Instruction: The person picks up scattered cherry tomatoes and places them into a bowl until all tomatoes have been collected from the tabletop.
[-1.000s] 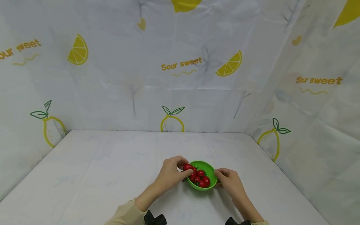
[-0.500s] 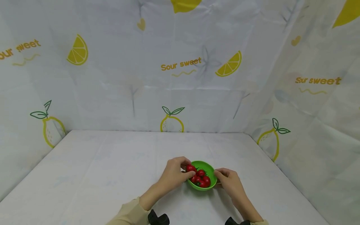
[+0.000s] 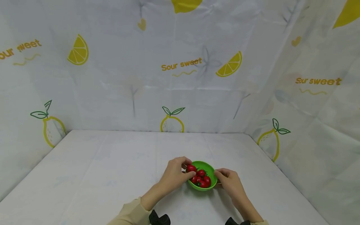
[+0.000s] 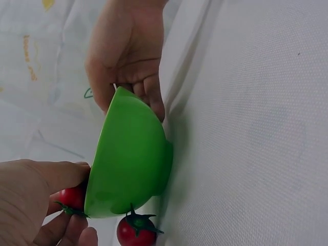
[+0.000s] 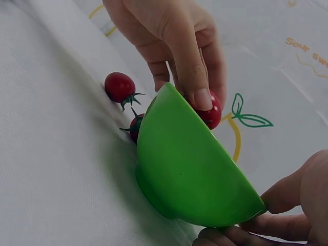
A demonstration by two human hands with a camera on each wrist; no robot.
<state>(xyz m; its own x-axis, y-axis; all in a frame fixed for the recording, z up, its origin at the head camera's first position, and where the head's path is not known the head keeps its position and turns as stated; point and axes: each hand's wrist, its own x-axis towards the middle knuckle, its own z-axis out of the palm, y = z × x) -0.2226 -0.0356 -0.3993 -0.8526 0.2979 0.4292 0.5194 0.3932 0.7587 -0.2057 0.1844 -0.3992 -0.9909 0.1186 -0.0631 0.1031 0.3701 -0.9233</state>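
A green bowl (image 3: pixel 210 171) stands on the white-covered table with several red cherry tomatoes (image 3: pixel 207 180) in it. My left hand (image 3: pixel 175 171) pinches one cherry tomato (image 5: pixel 213 114) between thumb and fingers, over the bowl's left rim; its green stem shows in the left wrist view. On the opposite side my right hand (image 3: pixel 230 181) grips the bowl at its rim, thumb on the edge and fingers underneath. The right wrist view shows two more tomatoes, an outer tomato (image 5: pixel 119 87) and a nearer tomato (image 5: pixel 135 128), on the table beside the bowl; my left hand hides them from the head view.
White cloth with lemon prints (image 3: pixel 172 123) hangs behind the table (image 3: pixel 112 168) and along both sides. The table's back edge lies well beyond the bowl. Dark wrist mounts (image 3: pixel 159 218) sit at both wrists.
My left hand has moved a little to the right, bringing its tomato from the bowl's left edge in over the rim. The right hand and the bowl have stayed in place.
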